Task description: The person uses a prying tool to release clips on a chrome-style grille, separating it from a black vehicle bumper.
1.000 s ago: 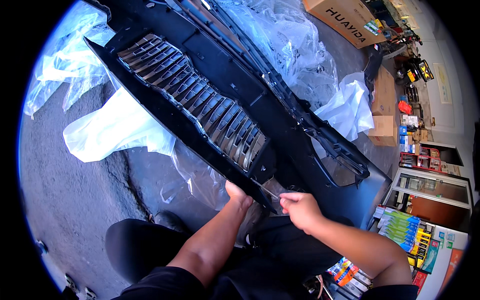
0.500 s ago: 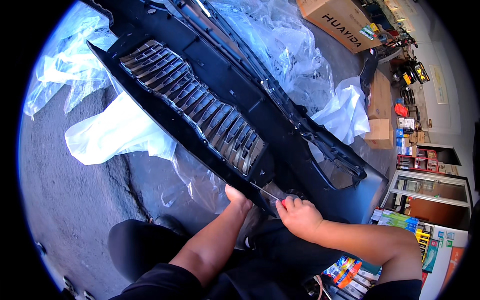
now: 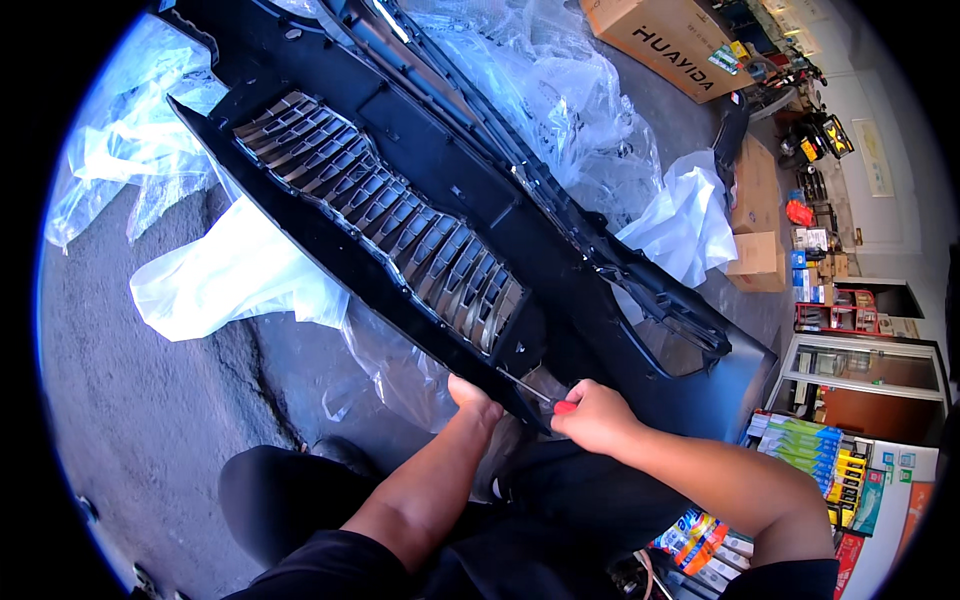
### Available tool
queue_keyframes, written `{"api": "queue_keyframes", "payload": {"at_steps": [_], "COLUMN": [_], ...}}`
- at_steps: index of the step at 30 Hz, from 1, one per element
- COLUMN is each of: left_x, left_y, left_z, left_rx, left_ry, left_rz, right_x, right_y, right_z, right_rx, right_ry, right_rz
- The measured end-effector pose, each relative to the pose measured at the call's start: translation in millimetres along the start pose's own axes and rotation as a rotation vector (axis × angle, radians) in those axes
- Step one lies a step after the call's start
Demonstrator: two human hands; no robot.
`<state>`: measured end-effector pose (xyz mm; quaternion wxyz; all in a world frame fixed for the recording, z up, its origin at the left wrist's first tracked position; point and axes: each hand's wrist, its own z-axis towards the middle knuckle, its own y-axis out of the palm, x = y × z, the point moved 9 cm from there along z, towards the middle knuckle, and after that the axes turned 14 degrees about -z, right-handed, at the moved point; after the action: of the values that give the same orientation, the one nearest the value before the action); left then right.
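A large black plastic car bumper lies back side up, diagonally across the view, with a slatted metallic grille insert in it. My left hand grips the bumper's lower edge below the grille's near end. My right hand is closed on a red-handled screwdriver. Its thin metal shaft points up and left toward the bumper edge just below the grille; the tip's exact contact is too small to tell. My knees in dark trousers are under the near end.
Crumpled clear plastic wrap and white foam sheeting lie on the rough grey floor around the bumper. Cardboard boxes, a red rack, a framed glass cabinet or door and stacked colourful packages stand along the right.
My right hand has shifted slightly on the screwdriver, showing more of its red handle. The bumper and view have shifted a little. My left hand keeps its grip.
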<state>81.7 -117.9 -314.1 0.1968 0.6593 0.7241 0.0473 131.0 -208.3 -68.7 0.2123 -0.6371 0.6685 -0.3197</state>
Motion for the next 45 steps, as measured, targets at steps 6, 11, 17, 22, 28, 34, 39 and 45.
{"api": "queue_keyframes", "payload": {"at_steps": [6,11,17,22,28,34,39,45], "left_x": [0,0,-1,-2,-3,-4,-3,-1], "left_y": [4,5,0,-8,-3,2,-1,-8], "left_z": [-6,-1,2,8,-1,-6,-5,9], "left_rx": [-0.024,-0.032,-0.025,-0.023,0.009,0.006,-0.021,-0.011], "left_ry": [-0.015,0.005,-0.008,-0.004,-0.044,-0.024,-0.046,-0.007], "left_rz": [-0.001,-0.002,0.003,0.012,-0.017,0.010,-0.002,0.028], "right_x": [-54,-77,-59,7,-22,-62,-69,-61], "right_y": [1,7,-6,27,-11,-8,3,-1], "right_z": [-60,-66,-32,9,-5,-60,-55,-38], "right_rx": [0.555,0.725,0.321,-0.079,0.091,0.738,0.641,0.391], "right_ry": [-0.804,-0.995,-0.525,0.160,-0.039,-0.934,-0.906,-0.594], "right_rz": [-1.014,-1.215,-0.672,0.379,-0.168,-1.082,-1.039,-0.765]}}
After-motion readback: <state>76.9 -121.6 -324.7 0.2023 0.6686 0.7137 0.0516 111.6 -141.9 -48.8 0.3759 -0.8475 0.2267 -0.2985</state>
